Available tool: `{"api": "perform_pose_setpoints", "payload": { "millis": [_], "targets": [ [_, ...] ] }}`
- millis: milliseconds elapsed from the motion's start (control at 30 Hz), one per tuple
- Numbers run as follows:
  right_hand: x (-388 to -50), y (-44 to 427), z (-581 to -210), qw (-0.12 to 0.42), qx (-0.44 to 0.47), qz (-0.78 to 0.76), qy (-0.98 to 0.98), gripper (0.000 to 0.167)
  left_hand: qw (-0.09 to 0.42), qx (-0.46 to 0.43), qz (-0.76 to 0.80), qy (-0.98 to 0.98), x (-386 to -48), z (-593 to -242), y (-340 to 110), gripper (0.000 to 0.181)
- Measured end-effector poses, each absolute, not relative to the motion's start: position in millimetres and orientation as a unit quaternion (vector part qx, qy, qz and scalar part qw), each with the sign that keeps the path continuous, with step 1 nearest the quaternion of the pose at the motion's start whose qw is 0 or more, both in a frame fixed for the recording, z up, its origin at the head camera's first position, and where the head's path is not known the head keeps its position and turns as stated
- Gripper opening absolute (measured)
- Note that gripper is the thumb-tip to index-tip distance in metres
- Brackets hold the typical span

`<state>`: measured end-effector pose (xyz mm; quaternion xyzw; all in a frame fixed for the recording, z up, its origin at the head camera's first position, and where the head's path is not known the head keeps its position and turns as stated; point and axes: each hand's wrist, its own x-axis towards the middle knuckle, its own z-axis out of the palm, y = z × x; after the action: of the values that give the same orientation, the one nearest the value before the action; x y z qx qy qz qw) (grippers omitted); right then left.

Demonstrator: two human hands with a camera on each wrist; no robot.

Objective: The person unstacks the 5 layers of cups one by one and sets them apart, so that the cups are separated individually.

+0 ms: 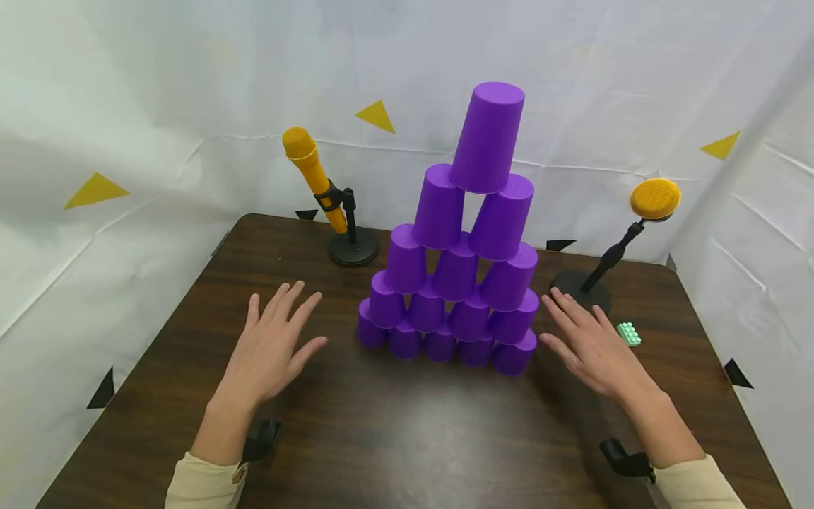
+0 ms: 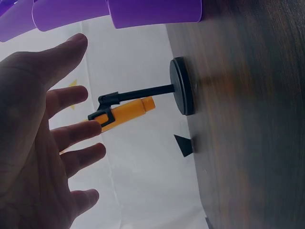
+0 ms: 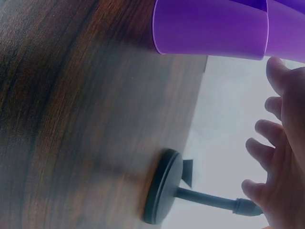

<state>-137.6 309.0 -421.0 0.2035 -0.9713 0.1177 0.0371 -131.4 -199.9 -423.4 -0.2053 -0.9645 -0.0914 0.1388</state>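
A pyramid of upside-down purple cups [image 1: 456, 268] stands on the dark wooden table, five rows high with a single cup [image 1: 488, 138] on top. To its left is my left hand [image 1: 270, 346], fingers spread and holding nothing; the left wrist view shows its palm [image 2: 33, 143] apart from the purple cups [image 2: 155, 10]. My right hand [image 1: 594, 346] is spread just right of the lower rows, also holding nothing. In the right wrist view its thumb and fingers [image 3: 267, 152] lie below a purple cup [image 3: 209, 28]; whether the thumb touches is hard to tell.
Behind the left hand, a yellow microphone [image 1: 314, 173] leans in a black stand [image 1: 353, 246]. A round yellow-topped piece [image 1: 655, 199] on a black stand [image 1: 580, 288] is at the back right, near a small green brick [image 1: 629, 334]. White sheeting [image 1: 191, 85] surrounds the table [image 1: 407, 438].
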Motion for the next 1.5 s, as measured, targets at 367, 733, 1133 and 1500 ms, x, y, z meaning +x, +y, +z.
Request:
{"api": "perform_pose_setpoints", "payload": {
  "millis": [367,733,1133,1500],
  "targets": [
    [-135,304,-420,-0.011,0.193,0.213,-0.958,0.062,0.196,-0.188,-0.101,-0.957,-137,-413,-199,0.063],
    [-134,299,-435,-0.045,0.224,0.357,-0.906,0.069,0.35,-0.28,-0.389,-0.805,-162,-303,-147,0.043],
    [-131,284,-464,-0.035,0.189,0.372,-0.908,0.083,0.163,-0.348,-0.508,-0.771,-184,-193,-51,0.075],
    [-132,277,-473,-0.025,0.184,0.377,-0.907,0.071,0.183,-0.398,-0.557,-0.706,-216,-196,-23,0.071]
  ]
}}
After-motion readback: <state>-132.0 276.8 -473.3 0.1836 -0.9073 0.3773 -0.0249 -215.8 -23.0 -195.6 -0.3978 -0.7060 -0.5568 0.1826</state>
